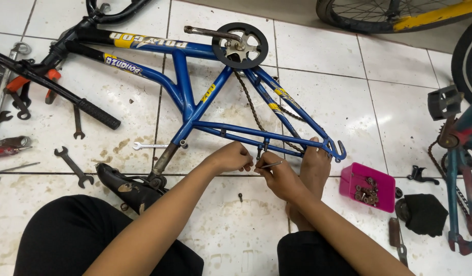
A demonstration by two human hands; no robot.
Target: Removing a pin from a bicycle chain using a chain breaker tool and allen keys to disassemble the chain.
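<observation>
Since both hands meet at the small bracket on the lower rear tube of the blue bike frame (195,102), the work looks like fiddling w/ a bolt there, so steadiness matters most. The left hand (231,157) is curled shut over the fitting, knuckles up; what's inside the fist can't be made out. The right hand (279,176) pinches a thin metal rod or driver (270,164), tip pointing toward 9 o'clock into the bracket. To do this well, IMO: keep the tool in line w/ the fastener, brace the frame w/ the bare foot (313,168) resting by the rear fork end at 3 o'clock of the hands, and don't let small parts roll off. A loose bolt (240,196) already lies on the tile at 6 o'clock, just below the hands.

Pose: both forearms come in from the bottom edge, converging; wrists bent slightly down. A pink tray (367,186) of nuts sits further at 3 o'clock; a small spanner (150,146) lies at 9 o'clock near the seat post. The chain (254,110) hangs slack toward 12.
</observation>
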